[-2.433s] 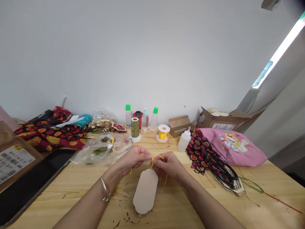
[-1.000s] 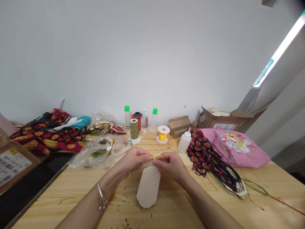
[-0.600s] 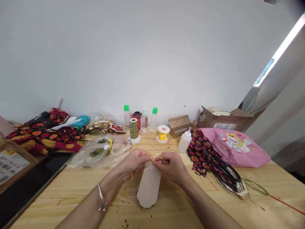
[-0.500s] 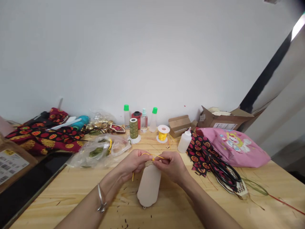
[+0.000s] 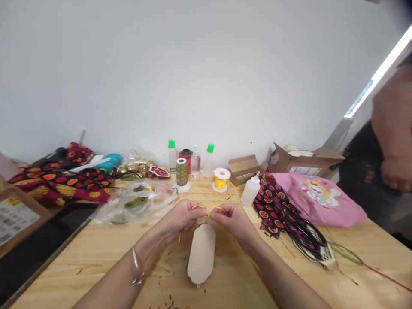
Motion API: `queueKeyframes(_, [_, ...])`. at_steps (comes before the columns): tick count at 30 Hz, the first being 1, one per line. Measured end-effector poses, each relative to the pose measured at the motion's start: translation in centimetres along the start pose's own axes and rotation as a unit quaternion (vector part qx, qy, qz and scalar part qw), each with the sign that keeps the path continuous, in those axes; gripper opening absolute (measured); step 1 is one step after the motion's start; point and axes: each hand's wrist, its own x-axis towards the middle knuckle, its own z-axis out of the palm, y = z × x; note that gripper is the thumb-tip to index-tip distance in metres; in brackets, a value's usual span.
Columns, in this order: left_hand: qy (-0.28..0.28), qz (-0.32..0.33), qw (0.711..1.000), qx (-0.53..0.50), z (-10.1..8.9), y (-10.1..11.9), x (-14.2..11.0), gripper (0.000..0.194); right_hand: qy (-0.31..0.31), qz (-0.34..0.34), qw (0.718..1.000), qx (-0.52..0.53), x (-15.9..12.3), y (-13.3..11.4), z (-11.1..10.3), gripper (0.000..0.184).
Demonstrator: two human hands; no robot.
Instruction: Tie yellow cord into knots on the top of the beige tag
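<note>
Between my two hands runs a thin yellow cord (image 5: 208, 214), looped or knotted at the middle. My left hand (image 5: 183, 216) pinches one side of it, and a loose end hangs below those fingers. My right hand (image 5: 233, 219) pinches the other side, thumb and forefinger close to the knot. A pale, flat, tag-shaped piece (image 5: 201, 255) with a scalloped lower edge and a small ring at its bottom hangs from the cord below my hands, over the table. Whether its lower end touches the table I cannot tell.
Behind my hands stand a yellow cord spool (image 5: 220, 182), a green thread spool (image 5: 181, 174) and a white squeeze bottle (image 5: 250, 190). Black-handled scissors (image 5: 304, 231) and a pink bag (image 5: 322, 199) lie right. A plastic bag (image 5: 135, 204) lies left. Another person's arm (image 5: 394, 124) shows at far right.
The cord at the knot has been drawn up a little, and the pale piece hangs straighter and slightly lower. Another person has come into view at the right.
</note>
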Motion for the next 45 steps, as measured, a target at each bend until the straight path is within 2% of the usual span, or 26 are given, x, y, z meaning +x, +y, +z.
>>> queueKeyframes(9, [0.015, 0.004, 1.000, -0.026, 0.7, -0.1, 0.2, 0.033, 0.061, -0.067, 0.996, -0.024, 0.4, 0.7, 0.6, 0.017])
queueKeyframes(13, [0.007, 0.008, 0.999, -0.039, 0.4, -0.1, 0.1, 0.026, 0.040, -0.066, 0.997, 0.000, 0.6, 0.9, 0.5, 0.019])
queueKeyframes(21, [0.011, 0.001, 1.000, -0.016, 0.1, 0.2, -0.1, 0.022, 0.021, 0.008, 0.999, 0.045, 0.3, 0.1, 0.3, 0.023])
queueKeyframes(28, [0.019, 0.004, 1.000, 0.000, 0.1, 0.0, -0.1, 0.025, 0.023, -0.030, 0.999, 0.022, 0.4, 0.4, 0.4, 0.023])
queueKeyframes(34, [0.024, -0.001, 1.000, 0.000, 0.0, 0.2, -0.1, 0.023, 0.039, -0.004, 0.999, 0.027, 0.6, 0.6, 0.2, 0.024])
queueKeyframes(37, [0.022, 0.001, 1.000, 0.003, 0.0, 0.1, -0.1, 0.025, 0.031, -0.014, 0.999, 0.017, 0.7, 0.5, 0.1, 0.024])
queueKeyframes(42, [0.039, -0.005, 0.999, 0.026, 0.0, -0.2, 0.1, 0.029, 0.014, -0.043, 0.998, -0.031, 0.7, 0.6, 0.3, 0.023])
queueKeyframes(45, [0.029, -0.008, 0.999, 0.030, 0.0, -0.4, 0.1, 0.030, 0.020, -0.056, 0.996, -0.068, 0.8, 1.1, 0.4, 0.021])
